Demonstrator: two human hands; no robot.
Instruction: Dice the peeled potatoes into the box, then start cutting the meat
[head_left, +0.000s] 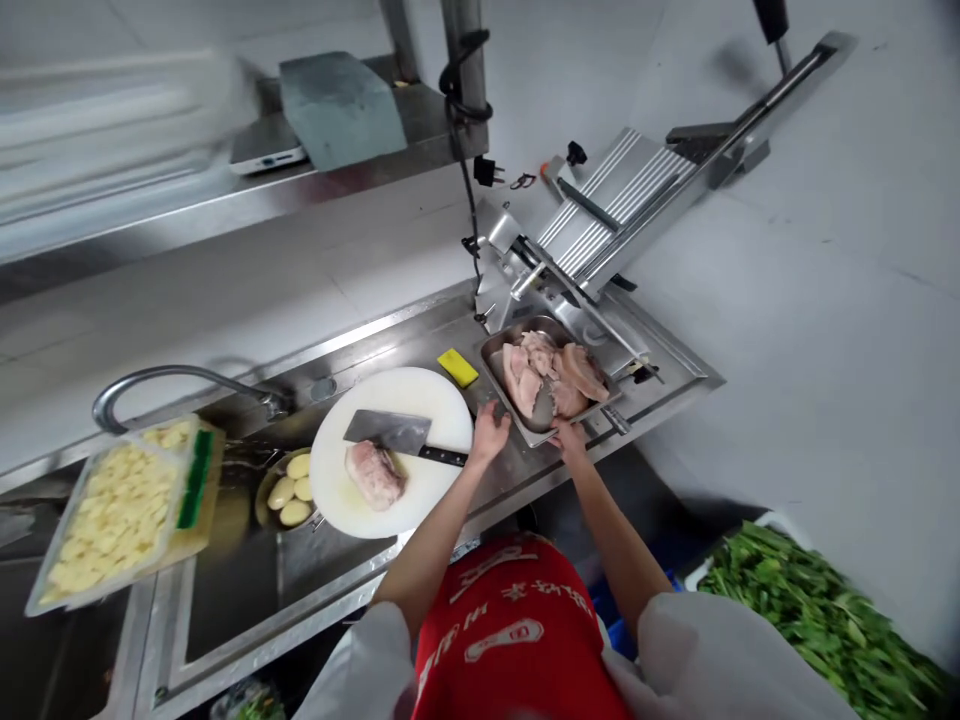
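Observation:
A rectangular metal tray (pixel 534 437) of raw meat pieces (pixel 571 375) rests on the steel counter, in front of the slicing machine. My right hand (pixel 570 440) grips the tray's near rim, its fingers partly hidden by the rim. Just left of the tray is my left hand (pixel 491 432), its fingers apart and nothing visible in them. Beside that hand lies a round white cutting board (pixel 427 400). A cleaver (pixel 390 430) lies flat on the board, its black handle pointing toward my left wrist. Next to the blade sits a chunk of raw meat (pixel 375 475).
A meat slicer (pixel 592 230) stands behind the tray. A yellow sponge (pixel 457 367) lies by the board. Leftward are a bowl of peeled potatoes (pixel 295 490), a faucet (pixel 187 372) and a tub of pale cubes (pixel 112 510) over the sink. Leafy greens (pixel 810 610) fill a container at lower right.

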